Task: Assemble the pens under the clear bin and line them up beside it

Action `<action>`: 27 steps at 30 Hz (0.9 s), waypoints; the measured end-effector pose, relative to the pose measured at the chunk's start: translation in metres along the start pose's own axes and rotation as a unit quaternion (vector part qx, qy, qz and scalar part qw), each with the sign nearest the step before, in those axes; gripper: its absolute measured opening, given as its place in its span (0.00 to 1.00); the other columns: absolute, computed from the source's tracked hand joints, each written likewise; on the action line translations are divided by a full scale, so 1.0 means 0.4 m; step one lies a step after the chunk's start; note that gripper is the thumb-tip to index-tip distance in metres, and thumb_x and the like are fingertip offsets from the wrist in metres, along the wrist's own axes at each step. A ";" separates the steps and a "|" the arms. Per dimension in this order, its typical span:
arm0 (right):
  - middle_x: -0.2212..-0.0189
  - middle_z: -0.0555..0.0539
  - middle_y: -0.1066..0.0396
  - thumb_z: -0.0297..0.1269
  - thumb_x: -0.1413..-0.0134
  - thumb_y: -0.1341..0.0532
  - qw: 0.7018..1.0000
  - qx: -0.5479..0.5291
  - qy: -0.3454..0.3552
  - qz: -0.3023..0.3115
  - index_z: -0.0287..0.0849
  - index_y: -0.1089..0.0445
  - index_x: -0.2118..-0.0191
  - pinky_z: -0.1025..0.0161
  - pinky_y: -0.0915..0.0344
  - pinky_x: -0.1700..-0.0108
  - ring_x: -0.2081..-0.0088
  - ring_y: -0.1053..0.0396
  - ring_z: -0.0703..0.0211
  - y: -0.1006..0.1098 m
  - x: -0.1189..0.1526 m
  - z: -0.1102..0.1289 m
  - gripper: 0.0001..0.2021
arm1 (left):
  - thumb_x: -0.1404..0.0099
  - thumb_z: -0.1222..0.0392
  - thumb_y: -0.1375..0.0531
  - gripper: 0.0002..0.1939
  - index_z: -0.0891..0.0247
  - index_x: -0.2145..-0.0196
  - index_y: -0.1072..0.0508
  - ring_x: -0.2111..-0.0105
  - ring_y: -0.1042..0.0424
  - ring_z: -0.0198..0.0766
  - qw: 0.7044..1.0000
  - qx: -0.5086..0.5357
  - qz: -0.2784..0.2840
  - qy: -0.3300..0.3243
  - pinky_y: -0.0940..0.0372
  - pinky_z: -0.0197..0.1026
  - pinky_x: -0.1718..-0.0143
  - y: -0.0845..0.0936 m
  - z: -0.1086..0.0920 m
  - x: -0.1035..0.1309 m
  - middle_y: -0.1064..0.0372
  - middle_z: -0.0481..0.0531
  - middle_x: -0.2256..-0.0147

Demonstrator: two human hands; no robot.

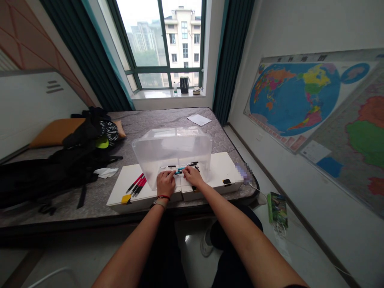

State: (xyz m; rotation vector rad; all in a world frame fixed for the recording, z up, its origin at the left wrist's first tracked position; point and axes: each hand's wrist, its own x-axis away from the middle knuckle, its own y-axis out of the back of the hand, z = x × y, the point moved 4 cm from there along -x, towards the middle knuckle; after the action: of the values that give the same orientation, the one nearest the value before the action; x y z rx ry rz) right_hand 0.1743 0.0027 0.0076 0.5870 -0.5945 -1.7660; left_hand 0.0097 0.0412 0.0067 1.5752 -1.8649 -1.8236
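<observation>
On left white box [119, 189], red-and-black pens [138, 185] lie in slanting bunch near yellow tab [126, 199]. Next, my left hand [166, 183]: fingertips at left end of blue pens [180, 169]; cannot tell whether they pinch. Blue pens sit between my hands, about where two boxes meet, by clear plastic bin [174, 146]. My right hand [193, 177] pinches their right end. Farther right, black tab [227, 182] on right white box [223, 165].
</observation>
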 end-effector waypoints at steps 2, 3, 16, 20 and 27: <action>0.71 0.52 0.25 0.40 0.37 0.46 1.000 -0.011 -0.001 0.002 0.44 0.32 0.60 0.69 0.39 0.62 0.67 0.28 0.62 0.001 0.000 -0.001 0.08 | 0.38 0.68 0.47 0.20 0.57 0.51 0.26 0.56 0.36 0.48 1.000 -0.001 -0.001 0.002 0.43 0.50 0.51 0.001 -0.001 0.000 0.30 0.56 0.58; 0.71 0.52 0.25 0.39 0.37 0.46 1.000 -0.009 0.001 0.006 0.44 0.32 0.60 0.69 0.39 0.63 0.67 0.28 0.62 0.001 -0.001 -0.001 0.08 | 0.38 0.68 0.47 0.20 0.57 0.51 0.26 0.56 0.36 0.48 1.000 -0.001 -0.001 0.002 0.43 0.50 0.51 0.001 -0.001 0.000 0.30 0.56 0.58; 0.75 0.53 0.27 0.39 0.36 0.47 0.999 -0.031 0.022 -0.002 0.44 0.33 0.66 0.69 0.41 0.65 0.72 0.31 0.64 -0.008 -0.007 -0.010 0.09 | 0.39 0.69 0.47 0.19 0.57 0.52 0.25 0.56 0.36 0.48 1.000 0.002 -0.005 -0.005 0.44 0.50 0.50 -0.001 0.002 -0.001 0.29 0.56 0.59; 0.77 0.52 0.28 0.41 0.37 0.46 0.999 -0.044 0.020 -0.019 0.43 0.33 0.69 0.68 0.43 0.66 0.73 0.32 0.63 -0.012 -0.011 -0.019 0.12 | 0.39 0.69 0.47 0.19 0.57 0.53 0.25 0.56 0.36 0.47 1.000 0.003 -0.013 -0.003 0.43 0.49 0.51 -0.005 0.005 0.001 0.30 0.56 0.59; 0.77 0.53 0.28 0.40 0.38 0.44 0.998 -0.044 0.035 -0.013 0.43 0.31 0.69 0.68 0.44 0.67 0.73 0.32 0.63 -0.014 -0.011 -0.021 0.10 | 0.38 0.68 0.46 0.19 0.57 0.52 0.25 0.56 0.36 0.48 1.000 0.006 -0.019 -0.006 0.43 0.50 0.51 -0.002 0.003 0.001 0.29 0.56 0.59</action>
State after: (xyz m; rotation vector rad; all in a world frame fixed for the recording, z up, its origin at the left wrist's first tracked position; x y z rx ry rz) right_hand 0.1767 0.0075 -0.0020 0.5960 -0.4602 -1.7789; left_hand 0.0091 0.0418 0.0057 1.6187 -1.8672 -1.8439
